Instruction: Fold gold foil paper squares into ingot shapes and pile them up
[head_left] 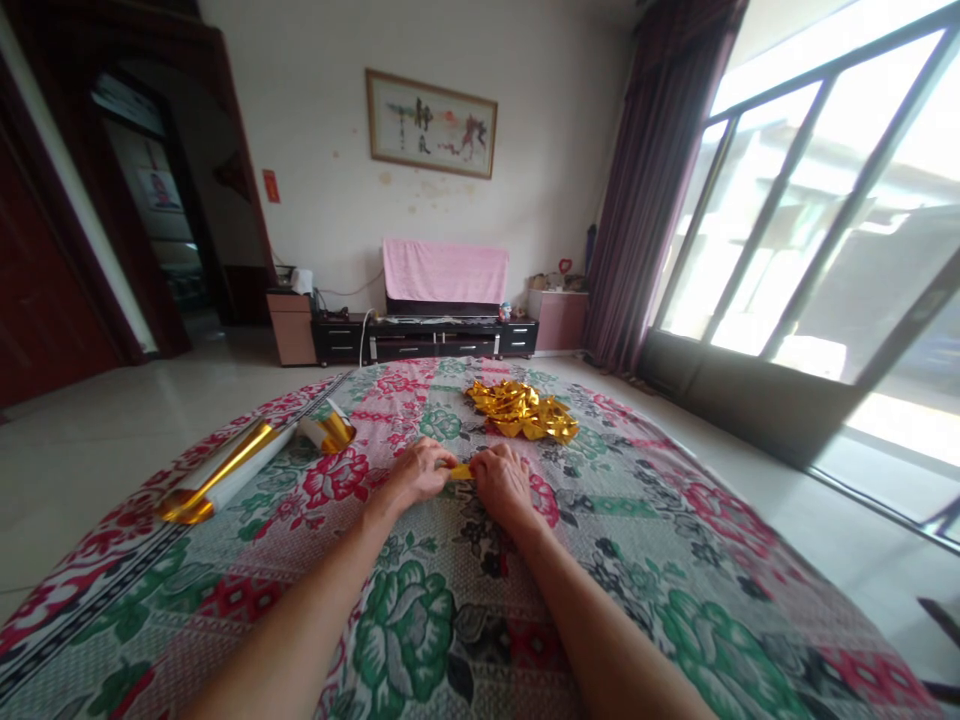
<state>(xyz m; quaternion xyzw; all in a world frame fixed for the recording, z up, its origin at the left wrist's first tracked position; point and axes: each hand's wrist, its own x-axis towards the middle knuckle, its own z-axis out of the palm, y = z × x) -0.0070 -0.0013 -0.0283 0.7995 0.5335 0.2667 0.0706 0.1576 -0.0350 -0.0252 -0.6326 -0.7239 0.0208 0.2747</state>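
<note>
My left hand (422, 470) and my right hand (504, 482) meet near the middle of the table, each closed on one end of a small folded piece of gold paper (461, 472). Only a short yellow strip of it shows between the fingers; the rest is hidden. Just beyond my right hand lies a pile of folded gold paper pieces (525, 410), shiny and heaped together. Off to the left, a large roll of gold paper (232, 470) with a pale back rests on the cloth. A smaller curled sheet of gold paper (330, 430) lies beside it.
A floral tablecloth (405, 630) in green, red and grey covers the round table. Past its far edge stand a low black cabinet (435, 345) and a television under a pink cloth (446, 270). Large windows (795, 210) and a purple curtain (645, 180) are on the right.
</note>
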